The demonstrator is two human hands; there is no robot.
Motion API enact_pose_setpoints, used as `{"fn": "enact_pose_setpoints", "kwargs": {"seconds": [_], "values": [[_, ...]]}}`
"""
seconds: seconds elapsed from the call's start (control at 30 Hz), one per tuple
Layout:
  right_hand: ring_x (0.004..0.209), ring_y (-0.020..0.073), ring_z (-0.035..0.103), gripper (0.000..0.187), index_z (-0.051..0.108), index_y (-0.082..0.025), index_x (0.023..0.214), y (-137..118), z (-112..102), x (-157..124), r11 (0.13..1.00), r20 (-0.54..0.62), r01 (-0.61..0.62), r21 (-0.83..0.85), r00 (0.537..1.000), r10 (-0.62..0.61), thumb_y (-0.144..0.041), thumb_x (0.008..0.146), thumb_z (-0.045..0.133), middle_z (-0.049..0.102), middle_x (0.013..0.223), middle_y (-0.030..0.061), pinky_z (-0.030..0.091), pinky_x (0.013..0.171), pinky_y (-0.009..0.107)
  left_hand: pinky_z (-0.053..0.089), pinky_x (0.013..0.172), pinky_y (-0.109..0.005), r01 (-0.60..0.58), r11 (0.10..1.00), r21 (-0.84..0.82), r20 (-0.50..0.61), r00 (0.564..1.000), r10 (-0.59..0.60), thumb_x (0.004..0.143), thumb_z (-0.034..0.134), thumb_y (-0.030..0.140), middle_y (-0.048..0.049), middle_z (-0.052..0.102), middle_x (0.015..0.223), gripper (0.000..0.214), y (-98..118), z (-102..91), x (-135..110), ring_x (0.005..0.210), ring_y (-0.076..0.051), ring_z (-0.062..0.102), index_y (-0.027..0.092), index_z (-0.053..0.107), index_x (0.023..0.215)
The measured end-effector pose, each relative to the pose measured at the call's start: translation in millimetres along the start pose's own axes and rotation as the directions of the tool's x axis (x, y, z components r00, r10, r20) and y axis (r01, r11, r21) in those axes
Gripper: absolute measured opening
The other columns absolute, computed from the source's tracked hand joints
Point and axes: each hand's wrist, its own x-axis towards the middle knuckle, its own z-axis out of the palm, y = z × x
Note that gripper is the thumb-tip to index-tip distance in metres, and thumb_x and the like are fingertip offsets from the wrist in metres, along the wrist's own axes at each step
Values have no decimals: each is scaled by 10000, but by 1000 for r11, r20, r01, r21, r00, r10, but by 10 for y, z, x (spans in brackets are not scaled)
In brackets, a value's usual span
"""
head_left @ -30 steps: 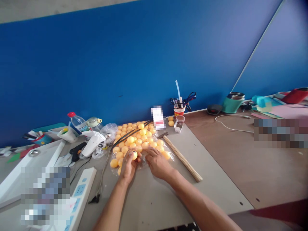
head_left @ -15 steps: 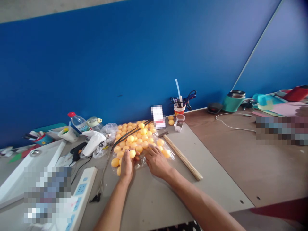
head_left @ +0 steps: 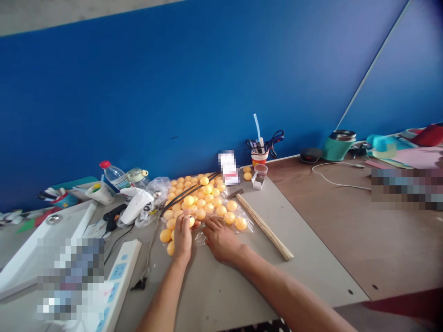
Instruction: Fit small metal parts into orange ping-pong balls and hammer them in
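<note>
Orange ping-pong balls (head_left: 209, 198) lie in a clear plastic bag (head_left: 247, 223) spread over the desk. At the bag's near left edge, my left hand (head_left: 182, 237) is closed around one ping-pong ball (head_left: 191, 221), which has a small dark mark near its top. Just to the right, my right hand (head_left: 222, 240) lies palm down with fingers stretched out over the near edge of the bag, its fingertips close to the left hand. The undersides of the right fingers are hidden.
Thin wooden sticks (head_left: 266, 227) lie right of the bag, and black strips (head_left: 188, 194) cross the balls. A power strip (head_left: 119, 279) and a white tray (head_left: 72, 242) are on the left. A cup of pens (head_left: 259, 159) stands by the blue partition (head_left: 173, 92).
My right hand has shifted slightly left and toward me, uncovering more balls on the right side of the bag. My left hand stays almost in place with its ball.
</note>
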Motion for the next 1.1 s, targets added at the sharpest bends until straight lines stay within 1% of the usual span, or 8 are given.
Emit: {"fn": "enact_pose_setpoints", "kwargs": {"seconds": [0.23, 0.37, 0.47, 0.67, 0.8, 0.9, 1.0, 1.1], "values": [[1312, 288, 411, 402, 561, -142, 1237, 40, 32, 3, 989, 23, -137, 58, 990, 136, -264, 855, 574, 483, 1382, 157, 363, 1084, 414, 527, 670, -288, 20, 999, 50, -6, 1000, -20, 830, 513, 346, -11, 649, 877, 182, 89, -8, -24, 702, -149, 636, 207, 583, 922], [1310, 289, 412, 354, 590, -150, 1185, 40, 32, 7, 988, 33, -140, 57, 990, 139, -280, 856, 574, 479, 1387, 151, 371, 1077, 411, 492, 777, -286, -82, 971, 223, 83, 994, 65, 802, 522, 286, 5, 643, 735, 119, 151, -43, -50, 749, -159, 626, 196, 597, 779], [1300, 292, 422, 337, 599, -153, 1169, 30, 17, 8, 988, 44, -148, 52, 988, 146, -284, 859, 569, 487, 1378, 151, 386, 1061, 414, 489, 759, -288, -171, 926, 337, 151, 980, 126, 818, 518, 311, -4, 654, 733, 152, 178, -62, -64, 748, -169, 631, 195, 604, 769], [1301, 300, 416, 333, 605, -145, 1159, 30, -11, 4, 990, 49, -137, 46, 990, 134, -273, 853, 567, 486, 1380, 155, 374, 1070, 428, 499, 759, -291, -472, 719, 511, 302, 881, 364, 840, 508, 232, -29, 667, 768, 139, 108, -51, -54, 770, -170, 628, 189, 602, 747], [1293, 297, 427, 356, 598, -156, 1191, 23, -39, -1, 987, 66, -148, 57, 987, 145, -268, 856, 559, 483, 1384, 152, 378, 1068, 425, 530, 779, -324, -583, 568, 581, 415, 812, 410, 831, 486, 142, -52, 686, 796, 166, -25, -68, -29, 800, -190, 644, 184, 638, 779], [1297, 297, 428, 385, 583, -162, 1224, 17, -47, -2, 984, 72, -168, 60, 984, 163, -284, 860, 560, 469, 1395, 154, 385, 1062, 418, 532, 884, -380, -636, 457, 621, 476, 770, 425, 787, 459, 49, -97, 713, 1008, 295, -104, -98, -7, 959, -225, 657, 172, 683, 934], [1295, 298, 435, 380, 584, -164, 1222, 17, -35, -1, 982, 80, -179, 60, 981, 174, -287, 864, 558, 468, 1396, 153, 380, 1067, 418, 527, 925, -424, -646, 392, 655, 507, 761, 405, 770, 438, 15, -114, 696, 1126, 398, -132, -110, 7, 1037, -254, 649, 169, 688, 1040], [1299, 304, 436, 357, 597, -158, 1196, 26, -12, -4, 982, 74, -175, 66, 983, 170, -281, 863, 556, 460, 1407, 155, 373, 1073, 426, 519, 950, -442, -632, 399, 664, 502, 773, 389, 757, 447, 9, -118, 687, 1157, 442, -120, -94, 7, 1070, -266, 639, 168, 672, 1103]]}}
